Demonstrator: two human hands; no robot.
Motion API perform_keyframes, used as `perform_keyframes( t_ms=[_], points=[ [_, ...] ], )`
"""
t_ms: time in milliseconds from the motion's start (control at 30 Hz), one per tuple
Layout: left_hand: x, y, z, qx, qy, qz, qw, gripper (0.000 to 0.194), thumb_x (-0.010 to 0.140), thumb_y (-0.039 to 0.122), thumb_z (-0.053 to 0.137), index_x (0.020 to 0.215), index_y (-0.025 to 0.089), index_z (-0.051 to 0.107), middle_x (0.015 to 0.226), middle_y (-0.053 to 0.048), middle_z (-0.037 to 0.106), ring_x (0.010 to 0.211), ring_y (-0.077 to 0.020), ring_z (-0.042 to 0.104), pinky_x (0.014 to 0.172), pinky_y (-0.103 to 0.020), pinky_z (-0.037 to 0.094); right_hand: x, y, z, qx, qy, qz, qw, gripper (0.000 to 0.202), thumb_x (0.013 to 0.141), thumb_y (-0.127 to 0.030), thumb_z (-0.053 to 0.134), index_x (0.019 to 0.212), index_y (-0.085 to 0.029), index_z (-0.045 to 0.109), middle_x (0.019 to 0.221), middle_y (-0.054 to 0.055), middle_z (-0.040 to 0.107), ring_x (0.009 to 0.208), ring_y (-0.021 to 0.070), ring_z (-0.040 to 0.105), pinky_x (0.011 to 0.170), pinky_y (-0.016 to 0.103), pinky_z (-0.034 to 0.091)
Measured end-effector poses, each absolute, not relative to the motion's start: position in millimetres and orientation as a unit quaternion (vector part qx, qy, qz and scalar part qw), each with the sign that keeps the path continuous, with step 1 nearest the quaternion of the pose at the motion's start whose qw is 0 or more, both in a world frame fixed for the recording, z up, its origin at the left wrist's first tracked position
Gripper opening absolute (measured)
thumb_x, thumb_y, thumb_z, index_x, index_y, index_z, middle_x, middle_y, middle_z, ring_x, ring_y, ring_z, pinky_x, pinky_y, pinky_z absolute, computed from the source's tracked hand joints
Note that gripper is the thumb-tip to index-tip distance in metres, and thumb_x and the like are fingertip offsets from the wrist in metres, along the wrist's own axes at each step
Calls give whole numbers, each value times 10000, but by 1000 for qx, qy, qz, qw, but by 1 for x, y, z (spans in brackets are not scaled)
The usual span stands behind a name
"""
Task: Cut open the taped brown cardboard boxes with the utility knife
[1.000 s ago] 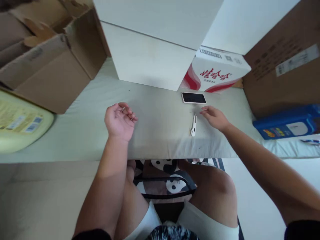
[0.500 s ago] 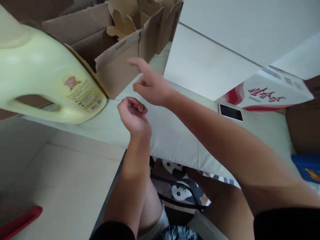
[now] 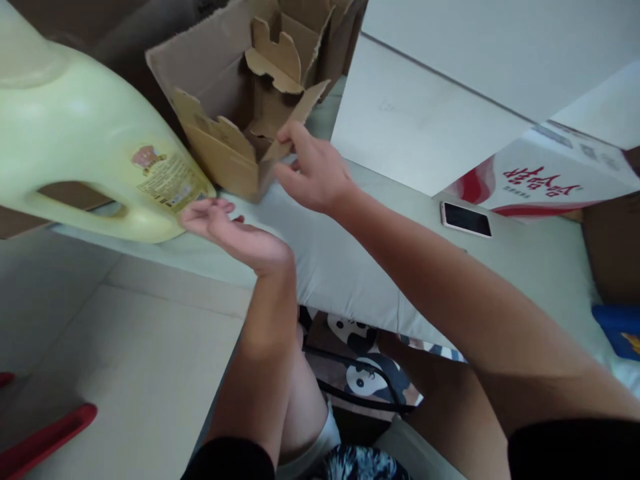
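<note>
An open cardboard box [image 3: 227, 170] with cut inner flaps and dividers stands at the back of the cloth-covered surface [image 3: 335, 250]. My right hand [image 3: 317, 170] grips the upper edge of its near right wall between thumb and fingers. That wall leans outward. My left hand [image 3: 235, 233] is turned palm up with its fingers loosely stretched, holding nothing. Its fingertips lie in front of the base of a large pale yellow jug [image 3: 100, 140]; whether they touch it I cannot tell. The jug has a handle opening and a printed label.
White panels or boxes [image 3: 420, 107] rise at the back right. A white-and-red carton [image 3: 545, 177] stands there, with a phone [image 3: 466, 220] lying before it. A blue item [image 3: 617, 330] is at the right edge. Below left is a tiled floor [image 3: 150, 347] with a red object [image 3: 55, 440].
My right hand has closed on the box wall, and the box has tilted and shifted, showing more of its inside. My left hand has swung left toward the jug, its fingers uncurling.
</note>
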State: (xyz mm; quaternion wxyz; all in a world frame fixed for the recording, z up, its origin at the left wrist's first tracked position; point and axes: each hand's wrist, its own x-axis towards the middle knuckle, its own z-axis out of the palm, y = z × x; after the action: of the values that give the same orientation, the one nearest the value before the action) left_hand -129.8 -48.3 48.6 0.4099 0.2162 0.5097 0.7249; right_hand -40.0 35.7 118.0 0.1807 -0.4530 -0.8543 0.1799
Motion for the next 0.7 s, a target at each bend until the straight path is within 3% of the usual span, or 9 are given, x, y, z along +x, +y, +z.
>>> perform_keyframes(
  t_ms=[100,167,267,367,500,600,700],
  points=[
    [-133,-51,43,273,530,722,351,269,983,542,550,986,276,592,972,-9,668,1029,-215,696,849,-341,536,24,22,107,-448,-816,188,313,175,983,-367,550,1068,-217,576,916,12,679,907,211,668,971,415,554],
    [-133,-48,38,279,546,740,278,291,987,571,506,1015,288,564,1035,-6,666,1084,-214,686,891,-348,530,75,7,97,-423,-775,181,432,247,1013,-451,478,976,-232,586,856,9,641,856,197,638,894,394,550],
    [-120,-36,30,241,523,798,178,326,999,568,361,1022,279,511,1086,-18,664,1118,-205,675,915,-351,515,149,-22,80,-413,-693,198,557,332,960,-572,533,894,-254,600,803,8,568,735,190,562,804,405,522],
    [-92,-20,22,338,473,753,310,461,978,652,332,1105,267,551,1201,-69,709,1205,-244,672,930,-380,523,202,-55,61,-420,-641,207,608,447,861,-698,574,910,-261,654,883,50,581,812,246,588,865,487,512],
    [-55,-8,12,469,415,636,451,650,908,800,427,1344,335,552,1343,-82,690,1267,-300,659,930,-416,542,232,-93,31,-426,-565,264,656,638,749,-813,660,1120,-298,712,1106,81,620,1070,332,619,1028,544,466],
    [-42,-5,7,510,404,622,435,670,881,813,509,1350,342,590,1166,-70,691,1128,-283,679,930,-412,546,238,-111,13,-451,-534,269,663,788,689,-864,714,1272,-338,654,1216,74,591,1146,328,591,1057,521,474],
    [-34,-6,10,539,442,631,341,619,898,768,555,1271,289,676,1091,-69,658,1084,-271,640,992,-420,531,240,-119,2,-481,-542,282,629,916,671,-874,736,1395,-359,514,1258,83,550,1113,314,595,966,492,541]
  ],
)
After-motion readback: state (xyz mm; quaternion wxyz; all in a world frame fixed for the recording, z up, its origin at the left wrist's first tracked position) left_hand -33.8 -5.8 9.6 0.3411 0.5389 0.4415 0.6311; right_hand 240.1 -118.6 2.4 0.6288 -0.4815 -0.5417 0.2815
